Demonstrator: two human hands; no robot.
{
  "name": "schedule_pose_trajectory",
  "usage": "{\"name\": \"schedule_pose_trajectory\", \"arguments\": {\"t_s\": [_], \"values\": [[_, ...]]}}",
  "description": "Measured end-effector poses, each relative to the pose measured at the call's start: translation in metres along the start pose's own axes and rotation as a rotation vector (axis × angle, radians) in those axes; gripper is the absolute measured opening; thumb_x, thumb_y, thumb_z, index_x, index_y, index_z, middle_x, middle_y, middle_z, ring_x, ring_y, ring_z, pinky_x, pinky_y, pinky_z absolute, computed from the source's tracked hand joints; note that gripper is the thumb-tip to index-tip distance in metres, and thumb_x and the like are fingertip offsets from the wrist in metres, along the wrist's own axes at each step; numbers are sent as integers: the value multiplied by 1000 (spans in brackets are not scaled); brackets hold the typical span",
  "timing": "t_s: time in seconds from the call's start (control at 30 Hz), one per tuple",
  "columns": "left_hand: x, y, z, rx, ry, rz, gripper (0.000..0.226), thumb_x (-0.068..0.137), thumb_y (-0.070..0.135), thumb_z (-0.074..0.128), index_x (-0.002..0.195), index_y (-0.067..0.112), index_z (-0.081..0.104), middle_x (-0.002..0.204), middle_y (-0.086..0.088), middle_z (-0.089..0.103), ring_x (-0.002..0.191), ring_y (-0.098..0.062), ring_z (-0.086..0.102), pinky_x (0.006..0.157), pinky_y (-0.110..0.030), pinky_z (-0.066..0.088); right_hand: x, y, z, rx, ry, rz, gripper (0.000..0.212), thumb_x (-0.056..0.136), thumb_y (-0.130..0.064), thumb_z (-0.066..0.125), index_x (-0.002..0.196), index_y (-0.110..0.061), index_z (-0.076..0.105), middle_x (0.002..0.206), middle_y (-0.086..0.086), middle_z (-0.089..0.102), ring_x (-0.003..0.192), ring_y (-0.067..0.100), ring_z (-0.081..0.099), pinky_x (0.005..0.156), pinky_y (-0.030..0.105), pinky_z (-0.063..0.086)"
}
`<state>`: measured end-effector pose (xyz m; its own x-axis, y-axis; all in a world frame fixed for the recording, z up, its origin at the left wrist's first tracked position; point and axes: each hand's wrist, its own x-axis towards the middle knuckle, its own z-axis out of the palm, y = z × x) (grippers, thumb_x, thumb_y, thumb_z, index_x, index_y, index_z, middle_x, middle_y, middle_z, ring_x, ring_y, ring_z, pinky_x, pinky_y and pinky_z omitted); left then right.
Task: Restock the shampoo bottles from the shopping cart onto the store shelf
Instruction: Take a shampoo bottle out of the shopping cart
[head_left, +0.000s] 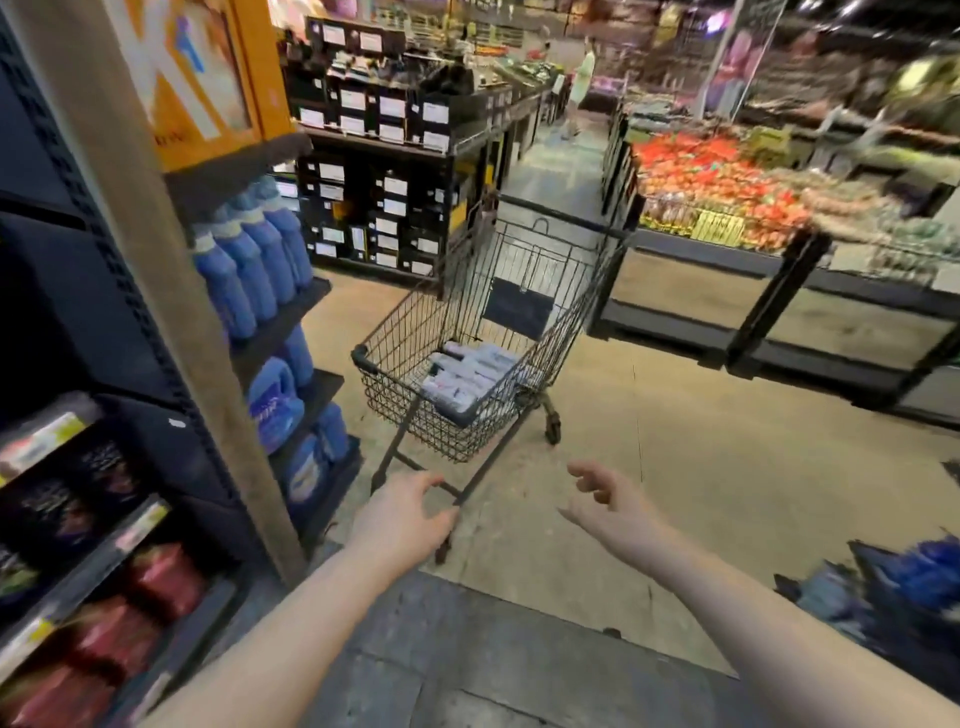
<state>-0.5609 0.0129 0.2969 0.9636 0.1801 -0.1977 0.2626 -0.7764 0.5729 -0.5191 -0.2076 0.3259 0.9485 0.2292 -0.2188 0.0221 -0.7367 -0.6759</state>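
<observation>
Bottles (467, 375) lie flat at the near end of the cart (410, 431), which stands on the floor beside the shelf (291, 318). Left hand (400, 514) and right hand (605, 501) are extended, empty, fingers loosely spread (fetching step, by judgement). The next move calls for closing in and gripping a bottle.

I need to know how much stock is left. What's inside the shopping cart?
Pale shampoo bottles lie flat in a pile on the floor of the shopping cart. Blur and overlap hide their count and anything beneath them.
</observation>
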Motion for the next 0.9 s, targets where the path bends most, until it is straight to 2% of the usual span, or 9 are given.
{"name": "schedule_pose_trajectory", "arguments": {"t_s": [0.13,0.27,0.4,0.57,0.67,0.77,0.9], "values": [[64,3,11,-1,-30,-59,53,87,40,57,136,24,46,141,-4,44,125,-21,47,103,-30,40,67,9,-6,-23,-35,54,45,85,-28,66,126,-25,50,113,-1,53,111,18,50,93,30,40],[148,1,17,-31,-34,-87,53,87,38,57,136,23,46,139,-2,46,122,-19,50,98,-30,41,148,9,-13,-53,-36,49,43,85,-26,66,126,-23,53,116,0,56,104,14,51,87,25,39],[248,-3,11,-24,-80,-119,52,88,39,56,136,24,45,138,-1,47,117,-18,53,94,-31,45,246,4,-21,-34,-53,70,40,82,-24,70,121,-21,57,108,-1,58,105,17,54,94,32,45],[358,2,-8,-3,-130,-142,59,87,41,57,139,21,41,141,-1,45,122,-20,49,99,-33,44,342,-6,-35,-44,-87,109,39,82,-23,70,119,-18,59,106,0,59,101,14,55,87,23,40],[410,7,-11,-22,-170,-168,64,85,44,59,141,23,38,143,-1,41,119,-20,51,98,-40,46,397,-7,-43,-74,-132,136,38,83,-27,69,119,-23,59,110,-3,60,102,13,55,86,24,41],[447,5,-7,-39,-193,-206,64,86,44,58,142,25,35,144,0,38,112,-21,56,92,-43,50,460,-6,-43,-127,-196,139,39,83,-30,67,121,-23,58,115,-2,60,107,16,55,92,30,44],[493,-10,10,-100,-171,-311,64,86,40,59,143,25,35,145,0,39,125,-19,48,103,-39,43,556,-2,-26,-184,-315,77,44,85,-33,64,127,-20,56,125,-3,59,110,15,56,97,31,44]]}}
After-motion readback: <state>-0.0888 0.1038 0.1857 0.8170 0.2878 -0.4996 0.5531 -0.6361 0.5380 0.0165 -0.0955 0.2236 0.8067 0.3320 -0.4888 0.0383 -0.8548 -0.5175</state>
